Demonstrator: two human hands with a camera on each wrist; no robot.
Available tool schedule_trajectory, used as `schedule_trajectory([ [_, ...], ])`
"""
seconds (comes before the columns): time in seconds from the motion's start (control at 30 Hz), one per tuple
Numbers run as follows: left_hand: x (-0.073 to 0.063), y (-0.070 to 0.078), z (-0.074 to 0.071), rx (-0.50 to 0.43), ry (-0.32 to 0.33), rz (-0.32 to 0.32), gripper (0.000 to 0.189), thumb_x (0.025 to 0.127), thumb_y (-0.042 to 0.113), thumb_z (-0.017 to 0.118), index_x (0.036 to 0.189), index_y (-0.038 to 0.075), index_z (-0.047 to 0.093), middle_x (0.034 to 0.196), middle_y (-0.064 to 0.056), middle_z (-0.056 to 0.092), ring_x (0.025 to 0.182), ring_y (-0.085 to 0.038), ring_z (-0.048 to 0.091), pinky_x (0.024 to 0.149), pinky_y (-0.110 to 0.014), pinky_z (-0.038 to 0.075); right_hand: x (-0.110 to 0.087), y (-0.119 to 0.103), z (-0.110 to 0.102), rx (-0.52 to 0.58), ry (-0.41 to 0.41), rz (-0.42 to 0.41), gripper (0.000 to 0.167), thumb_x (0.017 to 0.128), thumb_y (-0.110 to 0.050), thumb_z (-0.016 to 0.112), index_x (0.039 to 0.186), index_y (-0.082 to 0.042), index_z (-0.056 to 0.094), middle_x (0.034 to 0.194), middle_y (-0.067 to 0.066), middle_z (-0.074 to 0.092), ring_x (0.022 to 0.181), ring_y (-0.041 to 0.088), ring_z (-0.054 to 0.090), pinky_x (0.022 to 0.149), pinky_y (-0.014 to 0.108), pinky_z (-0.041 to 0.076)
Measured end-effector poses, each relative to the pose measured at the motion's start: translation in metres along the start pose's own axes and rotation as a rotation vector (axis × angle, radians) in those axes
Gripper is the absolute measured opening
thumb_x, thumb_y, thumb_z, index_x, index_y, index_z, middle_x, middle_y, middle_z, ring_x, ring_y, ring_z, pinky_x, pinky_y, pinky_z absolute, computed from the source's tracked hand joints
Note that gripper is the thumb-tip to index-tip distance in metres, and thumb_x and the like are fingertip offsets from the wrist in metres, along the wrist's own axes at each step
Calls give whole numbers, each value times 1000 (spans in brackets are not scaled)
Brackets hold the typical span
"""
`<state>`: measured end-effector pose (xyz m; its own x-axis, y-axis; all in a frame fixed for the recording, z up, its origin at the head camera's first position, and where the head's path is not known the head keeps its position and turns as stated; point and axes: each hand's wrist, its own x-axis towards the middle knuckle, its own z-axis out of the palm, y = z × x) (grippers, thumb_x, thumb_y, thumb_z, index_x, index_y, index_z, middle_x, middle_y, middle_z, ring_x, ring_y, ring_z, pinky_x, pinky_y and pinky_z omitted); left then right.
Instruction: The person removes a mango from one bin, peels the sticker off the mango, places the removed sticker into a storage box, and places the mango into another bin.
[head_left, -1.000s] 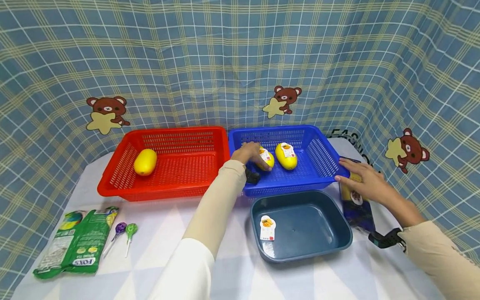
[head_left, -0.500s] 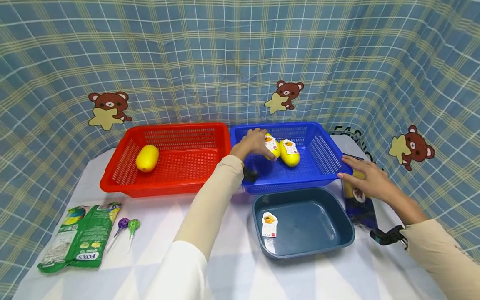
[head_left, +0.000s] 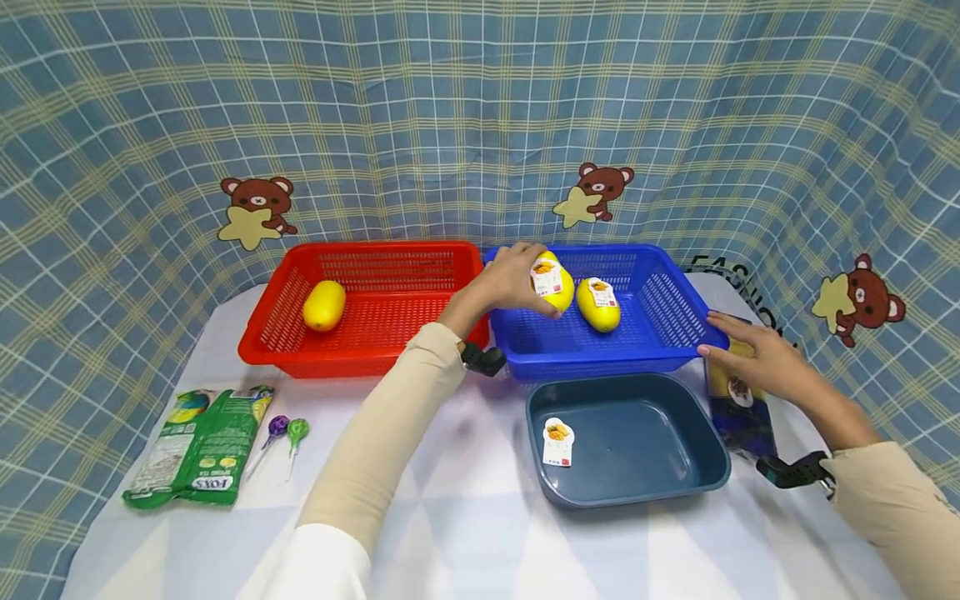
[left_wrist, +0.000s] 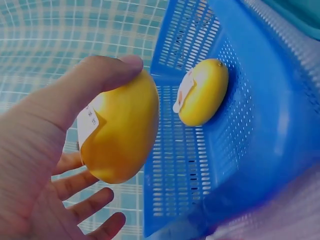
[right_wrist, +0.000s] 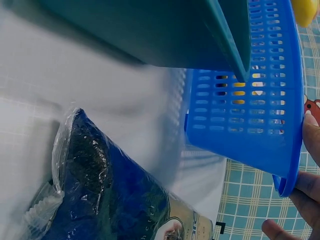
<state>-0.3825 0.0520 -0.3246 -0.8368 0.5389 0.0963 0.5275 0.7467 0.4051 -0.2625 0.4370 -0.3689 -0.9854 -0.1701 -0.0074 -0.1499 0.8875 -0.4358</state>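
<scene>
My left hand (head_left: pixel 512 279) grips a yellow mango (head_left: pixel 558 290) with a white fruit-picture sticker, raised above the left end of the blue basket (head_left: pixel 637 358). The left wrist view shows my thumb over the held mango (left_wrist: pixel 127 130), my fingers behind and beneath it. A second stickered mango (head_left: pixel 598 308) lies in the blue basket. My right hand (head_left: pixel 765 362) touches that basket's front right corner, with fingers extended; the right wrist view shows fingertips (right_wrist: pixel 311 131) at its rim. A plain yellow mango (head_left: pixel 325 306) without visible sticker lies in the red basket (head_left: pixel 360 362).
A dark teal tub (head_left: pixel 630 492) with a mango label (head_left: pixel 557 443) inside stands before the blue basket. A dark blue packet (head_left: pixel 742 417) lies under my right hand. At left are a green Fox's bag (head_left: pixel 202 450) and two lollipops (head_left: pixel 277 426).
My left hand has lifted the stickered mango up from the blue basket's floor. My right hand stays at the basket corner. The whole head view has shifted slightly.
</scene>
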Motion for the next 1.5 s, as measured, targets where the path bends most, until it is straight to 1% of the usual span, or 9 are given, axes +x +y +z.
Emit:
schedule_trajectory([
  [0.3, -43, -3, -15, -17, 44, 63, 106, 69, 56, 84, 154, 14, 35, 153, -7, 38, 128, -27, 37, 94, -40, 43, 3, 1, 2, -9, -17, 14, 77, 99, -45, 59, 157, -4, 28, 156, 32, 23, 134, 64, 24, 90, 84, 24],
  [0.47, -70, -5, -22, -23, 44, 86, 107, 69, 55, 85, 155, 16, 34, 154, -6, 36, 129, -27, 36, 96, -41, 41, 5, -2, 4, -10, -3, 4, 76, 100, -44, 58, 156, -3, 28, 156, 32, 24, 133, 65, 26, 89, 84, 25],
  [0.57, -84, -5, -25, -35, 50, 103, 107, 69, 53, 85, 155, 15, 34, 154, -6, 36, 129, -26, 35, 97, -41, 41, 5, -3, 3, -15, -3, 1, 75, 101, -43, 58, 157, -3, 27, 156, 32, 23, 132, 66, 26, 88, 84, 25],
  [0.67, -97, -5, -28, -44, 73, 120, 106, 68, 51, 86, 154, 15, 35, 152, -6, 38, 128, -25, 35, 95, -41, 40, 6, -4, 1, -24, -9, 1, 76, 101, -43, 57, 157, -3, 26, 156, 32, 23, 131, 66, 26, 89, 84, 25],
  [0.8, -113, -6, -30, -40, 89, 127, 107, 67, 49, 87, 154, 15, 35, 152, -5, 38, 130, -25, 35, 97, -41, 39, 6, -5, 0, -34, -27, 14, 77, 101, -45, 56, 157, -3, 24, 156, 33, 21, 131, 67, 26, 89, 85, 24],
  [1.1, -146, -14, -22, -35, 97, 136, 108, 66, 49, 89, 154, 13, 36, 152, -8, 39, 130, -26, 36, 100, -44, 38, 6, -8, 1, -16, -65, 44, 79, 102, -47, 53, 158, -4, 18, 157, 34, 15, 131, 68, 22, 90, 85, 23],
  [1.23, -159, -16, -18, -45, 89, 117, 108, 67, 48, 88, 154, 13, 35, 153, -8, 38, 132, -26, 35, 102, -46, 38, 6, -8, 2, -8, -74, 50, 80, 102, -48, 52, 159, -4, 16, 158, 34, 13, 131, 68, 20, 89, 85, 23],
  [1.37, -172, -18, -14, -57, 86, 111, 107, 68, 48, 88, 154, 14, 36, 153, -6, 37, 133, -24, 34, 103, -45, 38, 4, -7, 2, 3, -69, 43, 79, 103, -46, 51, 159, -4, 16, 157, 35, 13, 131, 69, 20, 88, 86, 22],
  [1.5, -184, -22, -10, -65, 109, 105, 107, 66, 48, 89, 153, 14, 37, 152, -6, 38, 134, -25, 34, 101, -46, 38, 4, -7, 1, 11, -71, 45, 79, 103, -47, 51, 159, -5, 15, 158, 35, 12, 131, 69, 19, 87, 86, 22],
])
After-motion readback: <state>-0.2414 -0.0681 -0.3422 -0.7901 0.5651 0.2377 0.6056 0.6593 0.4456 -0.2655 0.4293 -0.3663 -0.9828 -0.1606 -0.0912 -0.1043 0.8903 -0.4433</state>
